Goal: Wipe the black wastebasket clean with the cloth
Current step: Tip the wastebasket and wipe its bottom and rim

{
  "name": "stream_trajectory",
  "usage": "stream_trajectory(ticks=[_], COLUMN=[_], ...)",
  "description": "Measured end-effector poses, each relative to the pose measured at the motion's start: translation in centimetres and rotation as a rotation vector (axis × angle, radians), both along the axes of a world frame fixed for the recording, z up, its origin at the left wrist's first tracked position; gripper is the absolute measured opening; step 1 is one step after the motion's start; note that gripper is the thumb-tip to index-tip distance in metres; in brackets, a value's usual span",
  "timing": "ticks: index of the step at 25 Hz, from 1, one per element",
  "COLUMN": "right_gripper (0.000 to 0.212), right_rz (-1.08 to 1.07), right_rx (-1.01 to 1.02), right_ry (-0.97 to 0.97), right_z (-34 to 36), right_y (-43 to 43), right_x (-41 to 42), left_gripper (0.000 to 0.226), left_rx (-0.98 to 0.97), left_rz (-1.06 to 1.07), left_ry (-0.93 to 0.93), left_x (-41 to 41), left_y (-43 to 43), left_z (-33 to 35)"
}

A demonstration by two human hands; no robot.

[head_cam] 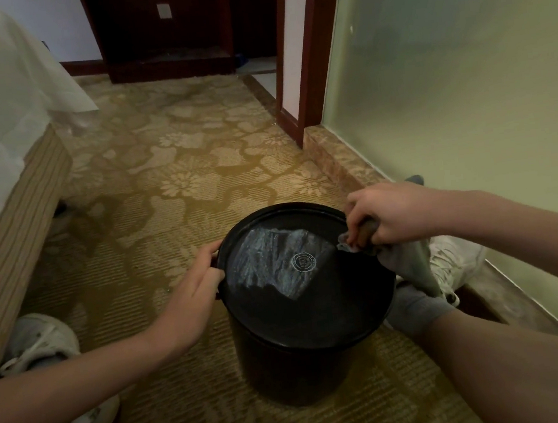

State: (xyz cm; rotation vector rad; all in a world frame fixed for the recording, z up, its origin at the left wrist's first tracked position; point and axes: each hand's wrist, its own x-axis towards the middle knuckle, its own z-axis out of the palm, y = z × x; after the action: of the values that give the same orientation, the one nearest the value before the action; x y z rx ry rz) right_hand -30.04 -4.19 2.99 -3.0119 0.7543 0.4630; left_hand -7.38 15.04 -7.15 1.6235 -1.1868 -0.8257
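Where the black wastebasket (296, 357) stands: on the patterned carpet (169, 161), directly in front of the person, flat top face up and within easy reach of both arms.
Left grip (194, 289): fingers curled over the left rim and holding it, probably so the basket cannot turn or slide under the wiping.
Right grip (388, 215): closed around a bunched grey cloth (405, 261), pressed at the top's right edge; the loose end hangs down the side.
Top face: its pale sheen may be wet streak or reflection; I cannot tell.
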Motion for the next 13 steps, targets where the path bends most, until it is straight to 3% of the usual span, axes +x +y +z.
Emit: stream_trajectory(ticks=[6, 13], right_gripper=[0.023, 0.021], right_rz=[0.074, 0.143], right_rx=[0.056, 0.038], right_ry=[-0.240, -0.341], right_z=[-1.6, -2.1], right_y=[0.5, 0.5], right_x=[1.9, 6.9], left_gripper=[0.035, 0.036], left_rx=[-0.027, -0.024], left_rz=[-0.038, -0.084], left_ry=[-0.055, -0.093], left_x=[0.3, 0.5], left_y=[-0.1, 0.1], left_z=[-0.2, 0.1])
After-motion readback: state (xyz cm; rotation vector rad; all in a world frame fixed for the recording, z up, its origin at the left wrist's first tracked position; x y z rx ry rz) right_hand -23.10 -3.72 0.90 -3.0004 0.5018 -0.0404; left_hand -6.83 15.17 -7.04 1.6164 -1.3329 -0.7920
